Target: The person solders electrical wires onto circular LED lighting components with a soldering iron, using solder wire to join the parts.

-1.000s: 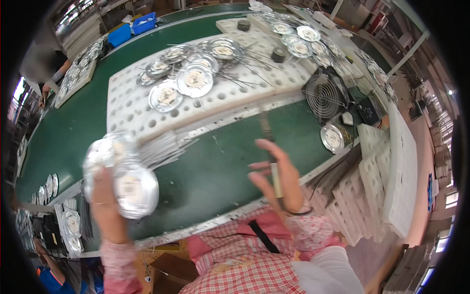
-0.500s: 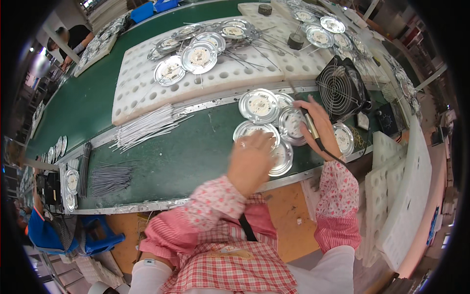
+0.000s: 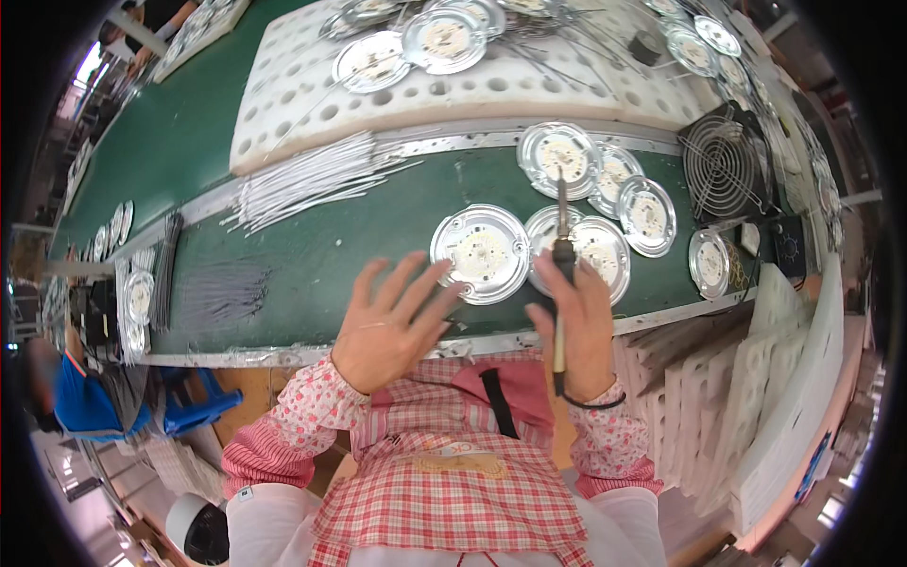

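1. The left hand (image 3: 380,335) has its fingers spread wide, with nothing held in them.
2. The nearest silver disc (image 3: 482,253) lies on the green table (image 3: 378,236) just past the left fingertips. Those fingertips overlap its near edge in view; I cannot tell whether they touch it.
3. The right hand (image 3: 588,345) holds a soldering iron (image 3: 564,253) between the thumb and the other fingers. The iron's tip points away from the body, well beyond the fingertips, and shows over a disc; contact cannot be told.
4. A group of 5 silver discs (image 3: 647,215) lies ahead of the right fingers, some overlapping. The iron crosses in front of 2 of them.
5. To the right of the right fingers sits 1 separate disc (image 3: 709,265), with a black fan (image 3: 723,165) beyond it.
6. Left of the left fingers lie grey wires (image 3: 227,288); farther ahead are white wires (image 3: 307,180).
7. Well beyond the fingers of the 2 hands, a white perforated board (image 3: 283,104) bears more discs.
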